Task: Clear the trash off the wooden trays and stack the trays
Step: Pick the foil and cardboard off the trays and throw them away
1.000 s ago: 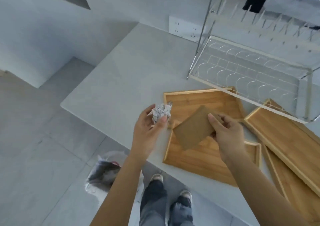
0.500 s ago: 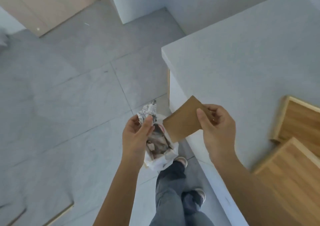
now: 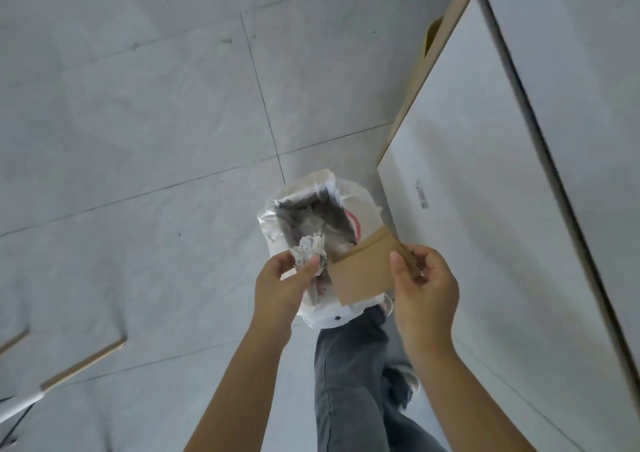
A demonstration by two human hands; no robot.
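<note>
Now, with our left hand (image 3: 282, 283) pinching the crumpled paper (image 3: 309, 251) and our right hand (image 3: 424, 283) gripping the cardboard piece (image 3: 363, 271), we should release both squarely over the bin bag (image 3: 313, 188) gaping just beyond our fingertips.

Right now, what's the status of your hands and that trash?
Left hand grips crumpled paper. Right hand pinches brown card. Both over open bin bag. Nothing in the way.

floor (image 3: 138, 105): grey tiles, left and centre
cabinet (image 3: 485, 209): white panel, right
jeans (image 3: 349, 382): grey, bottom centre
</note>
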